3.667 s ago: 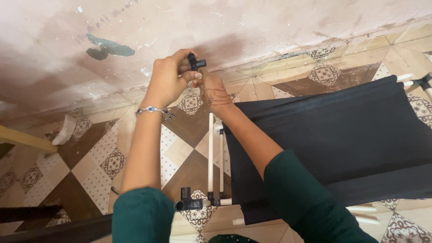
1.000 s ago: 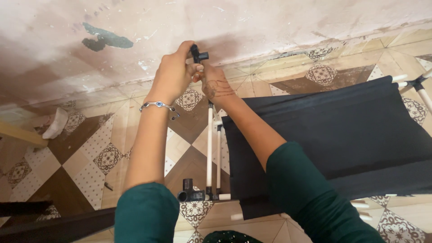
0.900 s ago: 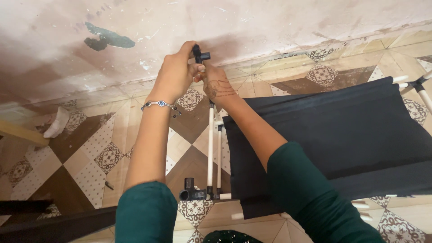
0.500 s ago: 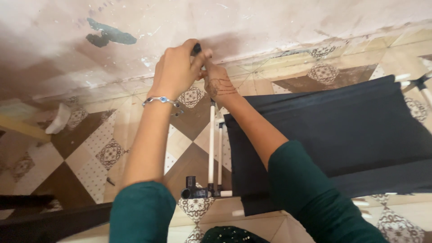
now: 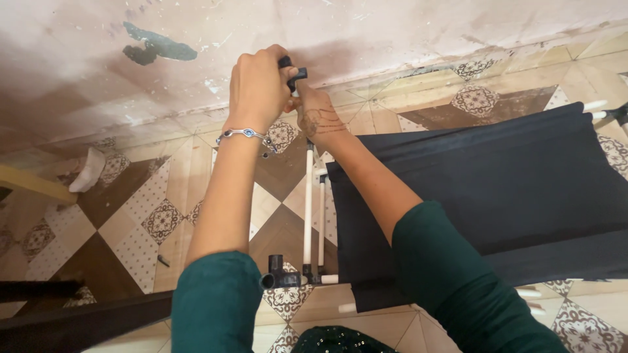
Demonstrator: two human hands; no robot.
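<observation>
My left hand [image 5: 257,90], with a silver bracelet on the wrist, is closed around a black plastic corner connector [image 5: 292,70] at the far end of a white tube [image 5: 307,202]. My right hand [image 5: 318,116] grips the same joint from the right side, just below the connector. The tube runs toward me to another black connector [image 5: 280,276] at the near corner. A second white tube [image 5: 321,216] lies parallel beside it. Black fabric [image 5: 490,196] is stretched on the frame to the right.
A worn pink wall [image 5: 366,33] with a dark patch of missing paint [image 5: 157,47] stands right behind the far connector. Patterned floor tiles [image 5: 163,219] lie below. A white scrap [image 5: 87,171] lies at the left, and a dark bar [image 5: 85,323] crosses the lower left.
Both hands have stayed on the far black connector, shifting slightly on it. The view has drifted a little; the frame and fabric have not moved.
</observation>
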